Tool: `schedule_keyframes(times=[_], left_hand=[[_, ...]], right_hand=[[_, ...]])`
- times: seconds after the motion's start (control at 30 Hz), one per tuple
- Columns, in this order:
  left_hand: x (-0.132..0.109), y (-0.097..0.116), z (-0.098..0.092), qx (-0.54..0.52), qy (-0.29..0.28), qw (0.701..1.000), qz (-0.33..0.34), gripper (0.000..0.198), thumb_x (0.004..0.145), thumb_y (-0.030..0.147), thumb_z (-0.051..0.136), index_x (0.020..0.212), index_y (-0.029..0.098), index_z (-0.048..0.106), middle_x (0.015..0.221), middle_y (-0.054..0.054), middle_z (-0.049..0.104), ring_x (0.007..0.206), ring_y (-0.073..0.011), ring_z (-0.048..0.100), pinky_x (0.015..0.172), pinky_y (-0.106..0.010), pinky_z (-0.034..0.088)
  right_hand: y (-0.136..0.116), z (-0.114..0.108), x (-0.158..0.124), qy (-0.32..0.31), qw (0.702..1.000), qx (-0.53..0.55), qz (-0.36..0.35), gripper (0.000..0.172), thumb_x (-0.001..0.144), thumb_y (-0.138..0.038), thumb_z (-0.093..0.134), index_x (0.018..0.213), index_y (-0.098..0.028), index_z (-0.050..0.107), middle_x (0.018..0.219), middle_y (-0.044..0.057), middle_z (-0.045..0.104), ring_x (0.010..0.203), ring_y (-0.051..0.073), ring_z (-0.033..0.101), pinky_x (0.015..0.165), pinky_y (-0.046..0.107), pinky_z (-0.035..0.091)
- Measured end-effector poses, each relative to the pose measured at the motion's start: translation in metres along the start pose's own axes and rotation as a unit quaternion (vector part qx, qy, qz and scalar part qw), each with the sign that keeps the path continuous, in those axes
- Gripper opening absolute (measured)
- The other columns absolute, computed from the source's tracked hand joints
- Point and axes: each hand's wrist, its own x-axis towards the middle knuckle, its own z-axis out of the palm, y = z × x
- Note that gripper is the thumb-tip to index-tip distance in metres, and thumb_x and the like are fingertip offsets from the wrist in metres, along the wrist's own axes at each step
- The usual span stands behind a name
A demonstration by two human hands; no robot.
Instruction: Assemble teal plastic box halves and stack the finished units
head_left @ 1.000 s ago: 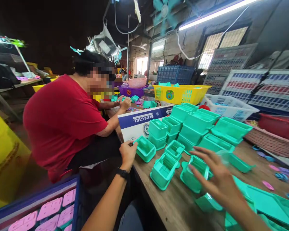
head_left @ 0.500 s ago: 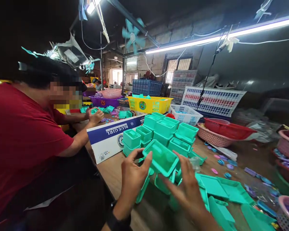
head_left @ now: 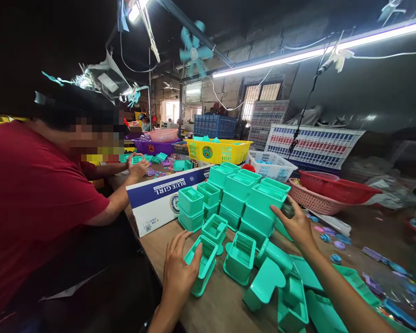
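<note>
My left hand wraps its fingers around a teal plastic box lying tilted on the wooden table. My right hand reaches forward and presses against the side of a stacked teal box, its fingers closed on the box's right edge. Stacks of the same teal boxes stand just behind. More open teal boxes and loose lids lie between my hands.
A person in a red shirt sits at the left, handling small parts. A white and blue carton lies beside the stacks. Yellow, white and red baskets line the back; small coloured pieces scatter at the right.
Both hands held one teal box up half a second ago. That box now sits on a stack under my right hand, and my left hand has dropped onto a box on the table.
</note>
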Motion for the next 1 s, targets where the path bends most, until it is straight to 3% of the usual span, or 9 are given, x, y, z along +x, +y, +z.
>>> schedule_keyframes(times=[0.23,0.33,0.43,0.5,0.6,0.73,0.87,1.0], left_hand=[[-0.026,-0.006,-0.004,-0.013,-0.054,0.996,-0.075,0.071,0.082,0.053,0.076,0.141,0.019,0.055,0.134,-0.017,0.066,0.129,-0.0374,0.064,0.11,-0.058,0.054],[-0.035,-0.005,-0.006,-0.011,-0.077,0.994,-0.081,0.089,0.072,0.047,0.085,0.148,0.02,0.048,0.144,-0.018,0.059,0.138,-0.0394,0.056,0.116,-0.06,0.048],[-0.04,-0.002,-0.005,-0.022,-0.097,0.99,-0.102,0.1,0.064,0.037,0.089,0.151,0.022,0.043,0.147,-0.017,0.057,0.142,-0.0392,0.053,0.12,-0.059,0.044],[-0.041,0.004,-0.004,-0.037,-0.111,0.984,-0.13,0.098,0.064,0.032,0.087,0.15,0.021,0.041,0.145,-0.017,0.059,0.139,-0.0379,0.056,0.118,-0.057,0.046],[-0.04,0.018,-0.008,-0.048,-0.131,0.972,-0.191,0.087,0.068,0.033,0.081,0.145,0.018,0.043,0.138,-0.018,0.067,0.13,-0.0375,0.064,0.109,-0.053,0.054],[-0.034,0.031,-0.027,-0.075,-0.157,0.96,-0.218,0.075,0.065,0.033,0.078,0.133,0.018,0.051,0.125,-0.014,0.074,0.116,-0.0357,0.072,0.098,-0.048,0.059],[-0.027,0.037,-0.044,-0.105,-0.147,0.967,-0.181,0.069,0.062,0.033,0.081,0.126,0.023,0.057,0.115,-0.009,0.078,0.105,-0.0327,0.075,0.096,-0.046,0.061],[-0.026,0.047,-0.032,-0.125,-0.064,0.978,-0.154,0.065,0.068,0.038,0.083,0.127,0.024,0.059,0.115,-0.008,0.079,0.106,-0.0337,0.076,0.096,-0.048,0.062]], right_hand=[[-0.014,-0.009,-0.019,0.029,0.999,-0.044,-0.015,0.102,0.072,-0.082,0.07,0.146,-0.013,0.057,0.141,0.023,0.064,0.131,0.042,0.06,0.113,0.061,0.046],[-0.028,-0.021,-0.04,0.041,0.993,-0.086,-0.072,0.077,0.084,-0.072,0.066,0.138,-0.017,0.064,0.136,0.02,0.067,0.125,0.039,0.065,0.107,0.058,0.051],[-0.043,-0.027,-0.066,-0.029,0.985,-0.094,-0.14,0.042,0.095,-0.057,0.06,0.117,-0.023,0.074,0.122,0.013,0.074,0.114,0.033,0.071,0.098,0.052,0.057],[-0.051,-0.025,-0.081,-0.122,0.977,-0.077,-0.16,0.033,0.098,-0.051,0.059,0.107,-0.025,0.077,0.119,0.011,0.076,0.111,0.031,0.073,0.095,0.049,0.06],[-0.059,-0.012,-0.097,-0.249,0.953,-0.049,-0.163,0.031,0.101,-0.047,0.057,0.111,-0.027,0.078,0.128,0.01,0.075,0.11,0.029,0.075,0.093,0.047,0.063],[-0.069,0.007,-0.101,-0.343,0.924,-0.009,-0.172,0.035,0.099,-0.045,0.059,0.124,-0.026,0.076,0.137,0.011,0.072,0.124,0.03,0.071,0.104,0.049,0.059],[-0.084,0.011,-0.1,-0.376,0.916,0.005,-0.14,0.052,0.096,-0.051,0.066,0.141,-0.025,0.066,0.145,0.012,0.068,0.131,0.031,0.067,0.109,0.05,0.057],[-0.094,0.008,-0.116,-0.361,0.92,-0.002,-0.152,0.059,0.096,-0.05,0.066,0.151,-0.028,0.058,0.151,0.01,0.063,0.135,0.031,0.064,0.108,0.046,0.058]])
